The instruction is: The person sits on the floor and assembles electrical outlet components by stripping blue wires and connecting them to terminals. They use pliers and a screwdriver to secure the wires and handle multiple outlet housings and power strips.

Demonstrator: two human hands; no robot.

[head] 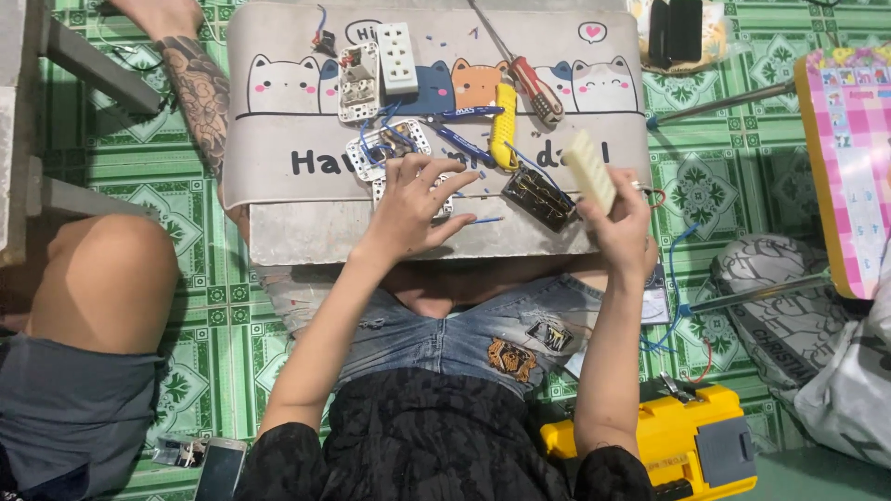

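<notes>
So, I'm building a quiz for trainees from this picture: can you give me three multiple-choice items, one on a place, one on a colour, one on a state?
1. Where does the screwdriver lie?
A. on the cat mat
B. in the toolbox
C. on the tiled floor

2. What colour is the toolbox?
A. red
B. yellow
C. white

3. What is the right hand doing?
A. resting flat, empty
B. holding the cream plate up
C. holding a phone

Answers: 1 A, it rests on the mat's upper right part; 2 B, its body is yellow with a grey panel; 3 B, the fingers close round the plate's lower end.
</notes>
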